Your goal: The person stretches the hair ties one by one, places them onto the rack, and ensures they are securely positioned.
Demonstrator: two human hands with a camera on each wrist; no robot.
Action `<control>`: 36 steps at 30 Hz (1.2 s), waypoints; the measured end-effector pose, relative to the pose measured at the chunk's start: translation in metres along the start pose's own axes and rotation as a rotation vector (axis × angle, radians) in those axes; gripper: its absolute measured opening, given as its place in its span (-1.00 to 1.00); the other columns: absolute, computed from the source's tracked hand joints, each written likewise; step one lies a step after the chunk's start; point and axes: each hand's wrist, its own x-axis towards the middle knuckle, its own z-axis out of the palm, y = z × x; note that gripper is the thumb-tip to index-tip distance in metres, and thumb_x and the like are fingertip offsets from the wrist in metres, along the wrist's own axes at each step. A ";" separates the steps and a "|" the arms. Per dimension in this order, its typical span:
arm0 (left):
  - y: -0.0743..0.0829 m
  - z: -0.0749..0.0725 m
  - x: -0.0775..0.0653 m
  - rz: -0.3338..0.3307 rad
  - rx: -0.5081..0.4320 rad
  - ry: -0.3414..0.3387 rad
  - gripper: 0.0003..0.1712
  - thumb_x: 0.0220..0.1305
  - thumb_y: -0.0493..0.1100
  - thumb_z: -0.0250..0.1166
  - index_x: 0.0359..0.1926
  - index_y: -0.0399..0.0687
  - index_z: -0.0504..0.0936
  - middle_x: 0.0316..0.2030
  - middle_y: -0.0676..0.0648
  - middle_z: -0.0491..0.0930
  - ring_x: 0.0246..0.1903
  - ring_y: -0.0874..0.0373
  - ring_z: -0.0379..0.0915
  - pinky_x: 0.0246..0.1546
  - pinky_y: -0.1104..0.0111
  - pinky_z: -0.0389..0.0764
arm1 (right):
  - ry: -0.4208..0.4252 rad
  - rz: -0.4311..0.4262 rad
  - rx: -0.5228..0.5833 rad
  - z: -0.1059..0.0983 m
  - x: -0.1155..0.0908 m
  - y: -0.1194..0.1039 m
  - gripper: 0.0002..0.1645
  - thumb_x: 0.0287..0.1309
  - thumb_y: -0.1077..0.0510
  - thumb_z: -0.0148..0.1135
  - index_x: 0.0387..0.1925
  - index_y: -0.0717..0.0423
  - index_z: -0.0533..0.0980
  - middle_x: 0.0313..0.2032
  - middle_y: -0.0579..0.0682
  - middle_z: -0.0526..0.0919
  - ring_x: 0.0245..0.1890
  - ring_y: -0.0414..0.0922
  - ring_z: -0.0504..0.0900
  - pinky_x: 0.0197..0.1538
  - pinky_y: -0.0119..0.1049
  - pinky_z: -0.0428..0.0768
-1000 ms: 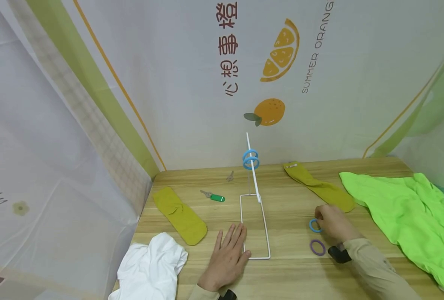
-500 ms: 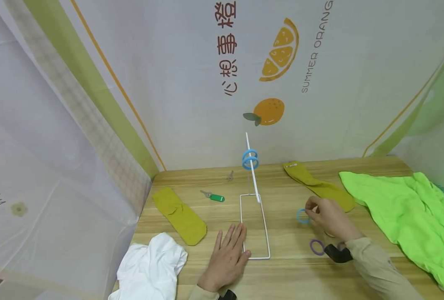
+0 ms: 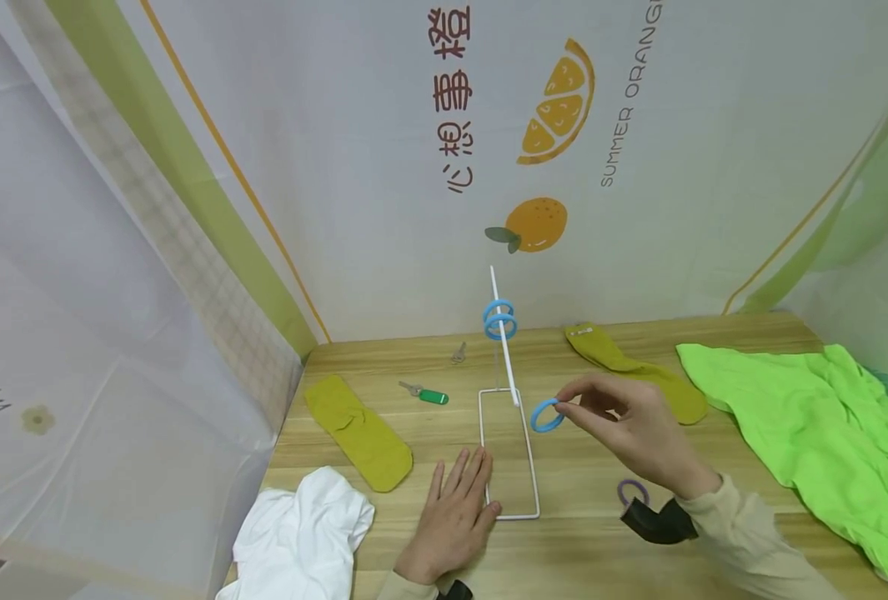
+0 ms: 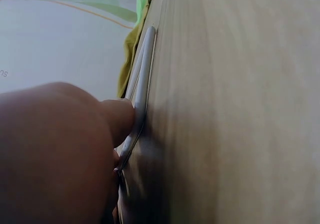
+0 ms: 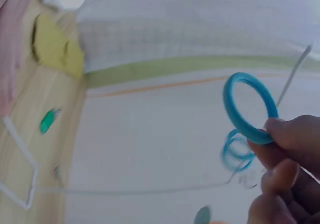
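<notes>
Between thumb and fingertips my right hand [image 3: 627, 423] pinches a blue ring [image 3: 546, 415], held just right of a white wire stand [image 3: 531, 467]. The right wrist view shows the same blue ring [image 5: 231, 102] tilted in the fingers. Two more blue rings [image 3: 499, 321] hang on the slanted arm of the stand. My left hand [image 3: 451, 521] lies flat with fingers straight, resting on the left side of the stand's base. In the left wrist view its thumb touches the base wire [image 4: 143, 79]. A purple ring [image 3: 631, 492] lies on the table, partly hidden behind the right wrist's strap.
Yellow-green socks [image 3: 361, 433] lie left and right. A key with a green tag [image 3: 432, 397] and a small key [image 3: 459, 353] are left of the stand. White cloth [image 3: 301, 533] sits front left, bright green cloth [image 3: 804, 433] right. A printed curtain [image 3: 383, 208] closes the back.
My right hand has picked the blue ring off the table and carried it left toward the stand. The left hand stays where it was.
</notes>
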 end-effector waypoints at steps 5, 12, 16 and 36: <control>-0.003 0.004 -0.002 0.021 0.005 0.032 -0.29 0.64 0.11 -0.13 0.61 -0.15 0.09 0.62 -0.11 0.04 0.61 -0.09 -0.09 0.59 -0.07 -0.29 | 0.064 -0.179 0.267 0.002 0.012 -0.025 -0.71 0.07 0.56 0.39 -0.20 0.24 0.68 -0.32 -0.01 0.75 -0.55 -0.31 0.44 -0.60 -0.49 0.39; -0.004 0.005 -0.002 0.030 0.002 0.050 -0.28 0.64 0.11 -0.12 0.62 -0.13 0.07 0.62 -0.12 0.05 0.61 -0.11 -0.09 0.55 -0.15 -0.15 | 0.096 -0.180 0.338 0.012 0.027 -0.043 -0.69 0.07 0.60 0.36 -0.18 0.27 0.67 -0.31 0.02 0.76 -0.52 -0.27 0.48 -0.56 -0.46 0.45; -0.003 0.003 -0.002 0.002 -0.005 0.008 -0.28 0.63 0.12 -0.10 0.62 -0.13 0.09 0.63 -0.10 0.03 0.61 -0.11 -0.09 0.53 -0.22 -0.10 | 0.090 -0.072 0.262 0.018 0.030 -0.037 -0.61 0.03 0.64 0.35 -0.20 0.19 0.67 -0.36 -0.04 0.74 -0.55 -0.30 0.51 -0.55 -0.44 0.50; -0.002 0.003 -0.001 0.011 0.010 0.026 -0.29 0.63 0.11 -0.13 0.60 -0.15 0.13 0.62 -0.10 0.07 0.60 -0.11 -0.05 0.51 -0.22 -0.05 | 0.158 0.007 0.114 0.032 0.056 0.000 -0.76 0.10 0.47 0.43 -0.29 0.11 0.69 -0.56 -0.11 0.63 -0.66 -0.28 0.37 -0.59 -0.46 0.37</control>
